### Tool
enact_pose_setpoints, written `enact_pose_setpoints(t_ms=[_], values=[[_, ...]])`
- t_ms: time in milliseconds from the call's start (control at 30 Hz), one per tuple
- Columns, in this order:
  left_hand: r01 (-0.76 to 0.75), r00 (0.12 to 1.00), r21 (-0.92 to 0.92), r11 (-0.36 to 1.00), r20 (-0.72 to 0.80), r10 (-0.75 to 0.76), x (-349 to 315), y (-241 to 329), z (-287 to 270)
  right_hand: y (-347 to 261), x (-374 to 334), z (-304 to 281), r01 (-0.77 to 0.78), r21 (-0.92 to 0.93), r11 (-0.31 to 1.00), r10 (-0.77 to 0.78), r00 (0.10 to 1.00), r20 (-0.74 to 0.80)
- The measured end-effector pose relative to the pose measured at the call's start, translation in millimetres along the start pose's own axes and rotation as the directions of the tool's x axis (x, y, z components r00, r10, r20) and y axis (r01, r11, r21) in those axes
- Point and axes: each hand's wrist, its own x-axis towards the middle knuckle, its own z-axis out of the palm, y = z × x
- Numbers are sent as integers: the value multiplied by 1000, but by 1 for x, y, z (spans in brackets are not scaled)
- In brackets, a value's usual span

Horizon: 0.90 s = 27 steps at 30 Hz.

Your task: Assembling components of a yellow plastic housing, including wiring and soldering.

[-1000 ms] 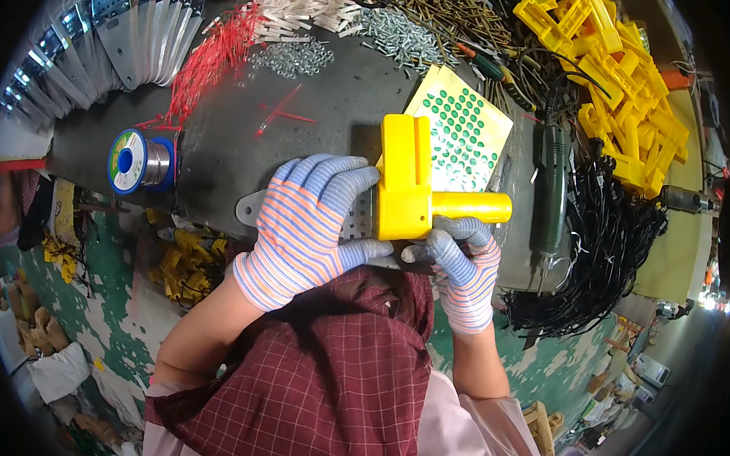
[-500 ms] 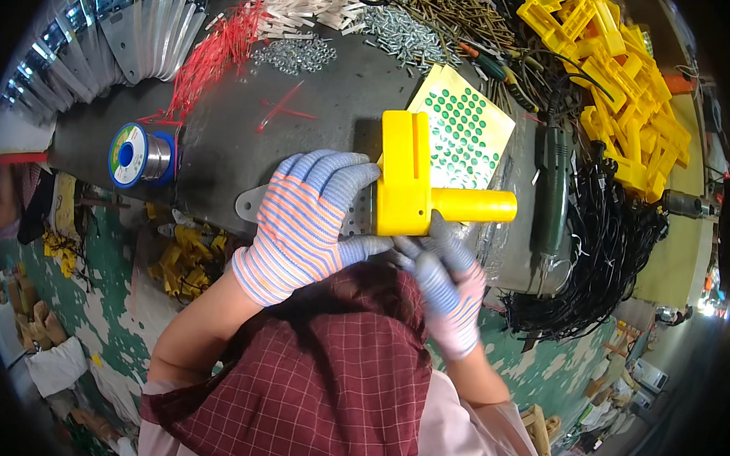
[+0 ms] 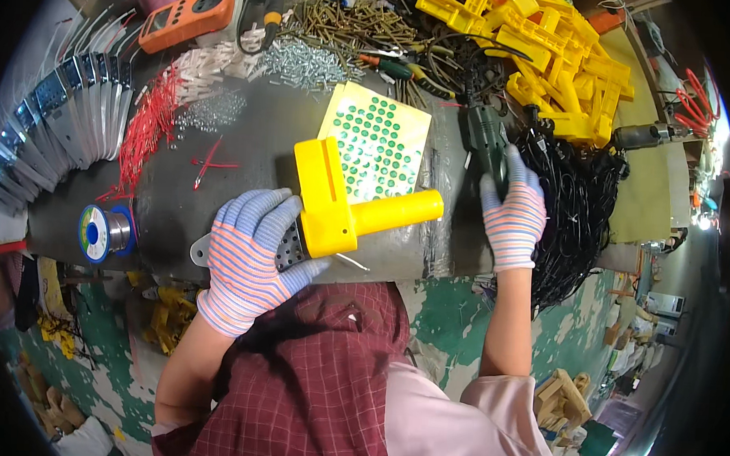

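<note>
Head view | yellow handle (image 3: 325,206) was at near-left side of sticker sheet (image 3: 385,139), seemingly fitted onto holed plate (image 3: 291,251); fastening unconfirmed | left hand (image 3: 248,254) gripped plate; right hand (image 3: 514,214) clasped power tool (image 3: 488,140) right of sheet

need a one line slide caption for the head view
Left gloved hand holds a yellow handled part at a dark bench; right gloved hand is on a dark green tool.
</note>
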Motion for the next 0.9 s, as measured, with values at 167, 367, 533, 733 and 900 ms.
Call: enact_pose_setpoints(t_ms=[167, 367, 533, 733, 900], values=[[9, 1000, -37, 999, 8, -8, 2, 1, -2, -3, 7, 2, -171, 43, 984, 157, 962, 222], [27, 998, -28, 999, 52, -25, -1, -2, -4, 13, 14, -46, -276, 932, -234, 287, 896, 337], [-7, 999, -15, 1000, 40, 8, 2, -5, -3, -19, 4, -65, -289, 554, -781, -92, 930, 355], [-30, 999, 20, 999, 20, 29, 3, -2, -1, -26, -17, -38, -126, 424, -897, 81, 896, 437], [-7, 999, 32, 999, 52, 5, 0, -1, -1, -35, -17, -36, -164, 456, -875, 53, 903, 426]])
